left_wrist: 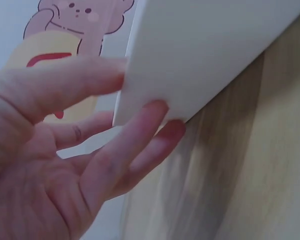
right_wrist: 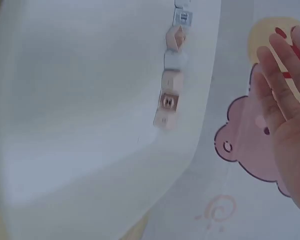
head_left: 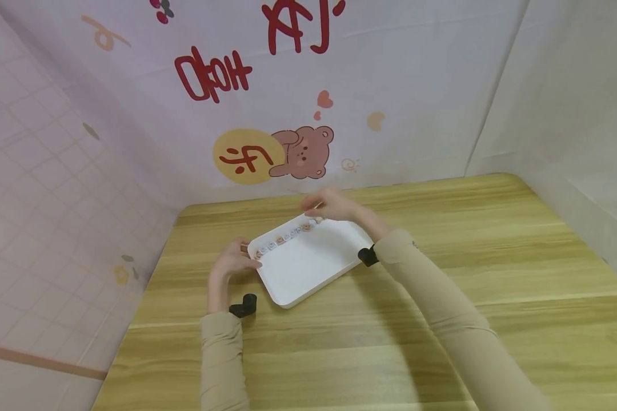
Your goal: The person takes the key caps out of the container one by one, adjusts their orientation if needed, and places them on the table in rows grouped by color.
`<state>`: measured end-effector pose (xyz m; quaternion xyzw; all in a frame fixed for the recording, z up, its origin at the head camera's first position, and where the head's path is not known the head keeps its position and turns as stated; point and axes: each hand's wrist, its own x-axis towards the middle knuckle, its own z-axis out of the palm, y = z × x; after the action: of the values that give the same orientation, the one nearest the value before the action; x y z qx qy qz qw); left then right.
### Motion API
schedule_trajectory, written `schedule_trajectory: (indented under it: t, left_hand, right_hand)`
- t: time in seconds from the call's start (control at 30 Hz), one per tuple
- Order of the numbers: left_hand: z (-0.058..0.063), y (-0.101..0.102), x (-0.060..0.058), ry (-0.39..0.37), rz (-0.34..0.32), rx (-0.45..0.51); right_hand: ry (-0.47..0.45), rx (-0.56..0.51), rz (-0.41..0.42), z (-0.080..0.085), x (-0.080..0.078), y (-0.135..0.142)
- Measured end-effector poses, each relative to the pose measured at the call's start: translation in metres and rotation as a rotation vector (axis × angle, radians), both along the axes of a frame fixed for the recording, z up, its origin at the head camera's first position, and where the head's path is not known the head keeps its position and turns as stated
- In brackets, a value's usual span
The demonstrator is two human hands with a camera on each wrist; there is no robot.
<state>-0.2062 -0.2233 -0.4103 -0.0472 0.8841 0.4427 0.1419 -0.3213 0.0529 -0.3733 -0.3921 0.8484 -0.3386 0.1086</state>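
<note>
A shallow white tray (head_left: pixel 308 260) lies angled across the view. Several small white and brown keycaps (head_left: pixel 280 240) sit in a row along its far wall; in the right wrist view, keycaps (right_wrist: pixel 169 102) line up against that wall. My left hand (head_left: pixel 231 260) grips the tray's left corner, its thumb over the rim. In the left wrist view, fingertips (left_wrist: pixel 157 107) press against the tray's outer surface. My right hand (head_left: pixel 334 205) is at the far rim, above the row's right end; in the right wrist view its fingers (right_wrist: pixel 285 75) are extended and hold nothing.
The tray is over a wood-grain table (head_left: pixel 493 257). Behind the table hangs a white cloth (head_left: pixel 416 85) printed with a bear and red characters. Black wrist mounts (head_left: pixel 244 306) stick out from both wrists, the right one overlapping the tray's right end.
</note>
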Motion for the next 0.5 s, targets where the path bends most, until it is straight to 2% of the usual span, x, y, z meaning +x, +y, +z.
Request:
schedule_trajectory:
  t: [0.2,0.33,0.5]
  left_hand:
    - [-0.002,0.008,-0.003,-0.019,-0.089,-0.013]
    - [0.0,0.013,-0.003,-0.039,-0.124,-0.024]
    - [0.001,0.015,-0.002,-0.038,-0.141,-0.02]
  right_hand:
    - [-0.054,-0.004,0.078,-0.012,0.005,-0.019]
    - [-0.136,-0.01,0.119,-0.024,0.007,-0.028]
    - [-0.214,0.017,0.117,-0.037,0.008,-0.032]
